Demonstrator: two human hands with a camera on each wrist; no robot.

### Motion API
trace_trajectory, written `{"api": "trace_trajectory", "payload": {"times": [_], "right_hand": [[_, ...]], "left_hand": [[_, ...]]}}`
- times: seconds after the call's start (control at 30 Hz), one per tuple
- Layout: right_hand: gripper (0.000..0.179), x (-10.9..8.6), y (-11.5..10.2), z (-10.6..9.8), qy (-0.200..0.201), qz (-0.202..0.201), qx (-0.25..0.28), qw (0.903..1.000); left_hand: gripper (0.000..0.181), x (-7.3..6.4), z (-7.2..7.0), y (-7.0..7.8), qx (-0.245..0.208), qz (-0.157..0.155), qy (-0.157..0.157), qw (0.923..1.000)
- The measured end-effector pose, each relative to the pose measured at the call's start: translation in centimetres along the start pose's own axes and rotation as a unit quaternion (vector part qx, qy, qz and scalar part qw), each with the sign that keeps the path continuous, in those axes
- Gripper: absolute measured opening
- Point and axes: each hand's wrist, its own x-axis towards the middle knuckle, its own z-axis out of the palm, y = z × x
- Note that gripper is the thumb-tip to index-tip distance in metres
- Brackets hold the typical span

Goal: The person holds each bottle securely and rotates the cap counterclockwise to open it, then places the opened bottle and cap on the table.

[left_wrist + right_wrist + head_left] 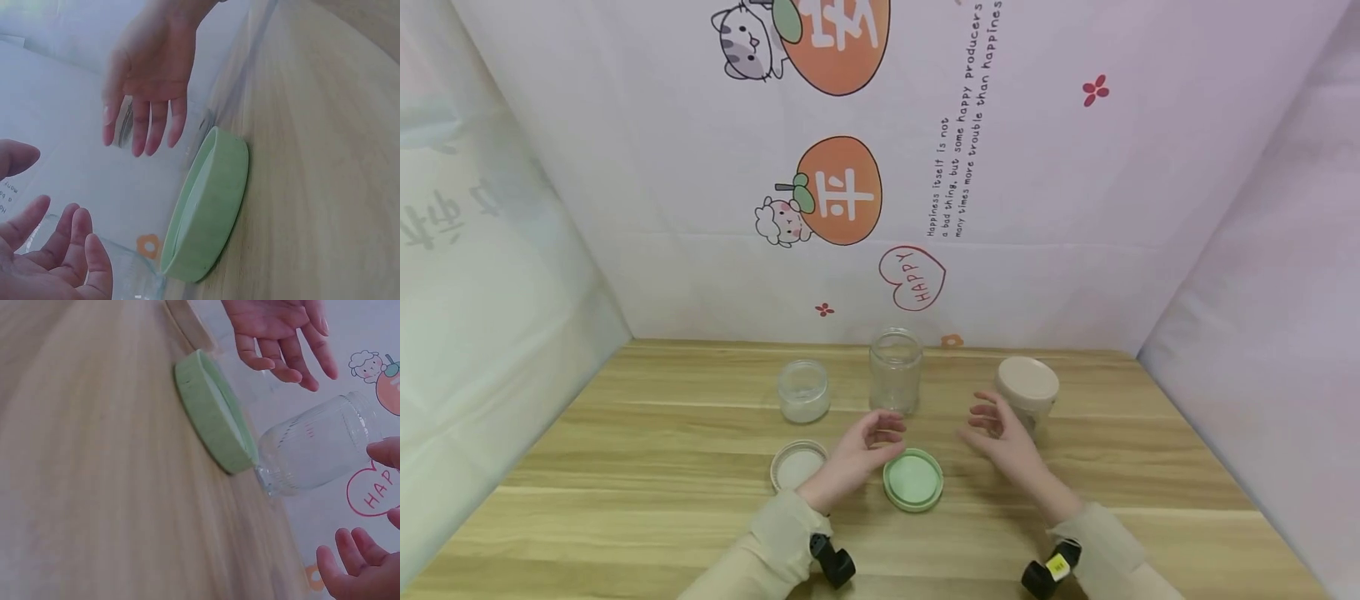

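Green and round, the lid (913, 481) lies flat on the wood-grained bench (625, 500) between your hands, rimmed face upward. Behind it, the clear, ribbed jar (895, 379) stands upright, long axis vertical, round mouth pointing up. Your left hand (861, 450) hovers empty beside the lid, fingers spread and gently bent; your right hand (1006, 437), also empty, spreads its fingers near the upright beige-capped jar (1030, 380). Leftward, a squat, clear tub (803, 402) stands behind a flat, pale disc (796, 467).
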Motion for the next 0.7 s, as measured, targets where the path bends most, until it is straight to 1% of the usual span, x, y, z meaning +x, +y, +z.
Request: {"api": "trace_trajectory", "payload": {"times": [0.17, 0.27, 0.37, 0.43, 0.5, 0.6, 0.63, 0.7], "right_hand": [[0.058, -1.4, 1.0, -1.1, 0.009, -0.013, -0.022, 0.9996], [0.055, -2.1, 1.7, -1.9, 0.011, -0.016, -0.032, 0.9993], [0.051, -2.4, 2.3, -2.9, 0.015, -0.011, -0.046, 0.9988], [0.048, -2.5, 2.7, -3.6, 0.025, -0.002, -0.063, 0.9977], [0.043, -2.6, 3.1, -4.2, 0.044, 0.015, -0.083, 0.9955], [0.040, -2.6, 3.5, -5.2, 0.077, 0.038, -0.088, 0.9924], [0.041, -2.5, 3.7, -5.5, 0.088, 0.046, -0.085, 0.9914], [0.050, -2.3, 3.9, -6.1, 0.101, 0.059, -0.074, 0.9904]], "left_hand": [[0.039, 0.4, 0.6, 0.0, 0.004, 0.003, 0.001, 1.0000], [0.039, 0.5, 0.9, 0.0, -0.007, 0.006, 0.006, 0.9999], [0.041, 0.6, 1.1, -0.1, -0.020, 0.006, 0.013, 0.9997], [0.041, 0.7, 1.2, -0.1, -0.023, 0.006, 0.016, 0.9996], [0.040, 0.8, 1.3, -0.2, -0.018, 0.006, 0.018, 0.9997], [0.039, 1.0, 1.5, -0.2, -0.009, 0.011, 0.017, 0.9998], [0.039, 1.0, 1.6, -0.1, -0.007, 0.014, 0.016, 0.9998], [0.039, 1.1, 1.7, 0.0, -0.004, 0.016, 0.014, 0.9998]]}}
